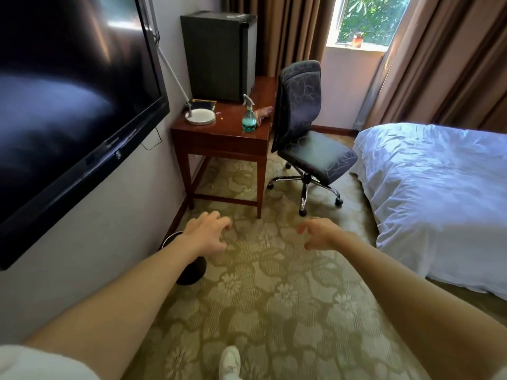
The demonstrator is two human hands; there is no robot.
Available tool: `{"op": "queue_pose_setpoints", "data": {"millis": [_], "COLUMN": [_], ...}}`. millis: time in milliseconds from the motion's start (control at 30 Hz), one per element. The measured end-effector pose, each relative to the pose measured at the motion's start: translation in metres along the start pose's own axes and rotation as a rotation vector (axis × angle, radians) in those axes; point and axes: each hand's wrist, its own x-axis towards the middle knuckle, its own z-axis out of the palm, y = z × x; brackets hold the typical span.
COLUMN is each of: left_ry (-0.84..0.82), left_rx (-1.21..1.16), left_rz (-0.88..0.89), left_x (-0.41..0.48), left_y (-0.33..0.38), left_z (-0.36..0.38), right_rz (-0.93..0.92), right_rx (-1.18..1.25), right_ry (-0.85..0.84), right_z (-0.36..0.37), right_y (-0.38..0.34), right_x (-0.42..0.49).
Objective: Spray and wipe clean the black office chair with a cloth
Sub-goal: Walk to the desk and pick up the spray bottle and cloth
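Note:
The black office chair (304, 124), with a patterned back and seat and a chrome wheeled base, stands to the right of a wooden desk (219, 141). On the desk's right part stands a clear spray bottle (248, 116) of blue-green liquid, and a pinkish cloth (264, 113) lies just behind it. My left hand (208, 233) and my right hand (321, 233) reach forward over the carpet, well short of the desk. Their fingers hang loosely curled and hold nothing.
A wall-mounted TV (68, 86) juts out on the left. A black bin (189, 267) stands by the wall under my left forearm. A black mini fridge (219, 53) and a white lamp base (200, 116) sit on the desk. A white bed (439, 193) fills the right; curtains frame the window.

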Motion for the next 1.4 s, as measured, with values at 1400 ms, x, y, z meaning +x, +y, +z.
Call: {"op": "queue_pose_setpoints", "data": {"millis": [1400], "left_ry": [-0.047], "left_rx": [-0.024], "left_rz": [-0.060], "left_x": [0.460], "left_y": [-0.065], "left_z": [-0.097], "right_rz": [-0.066], "right_rx": [-0.019], "right_ry": [0.023], "right_z": [-0.200], "right_y": [0.135], "right_x": [0.421]}}
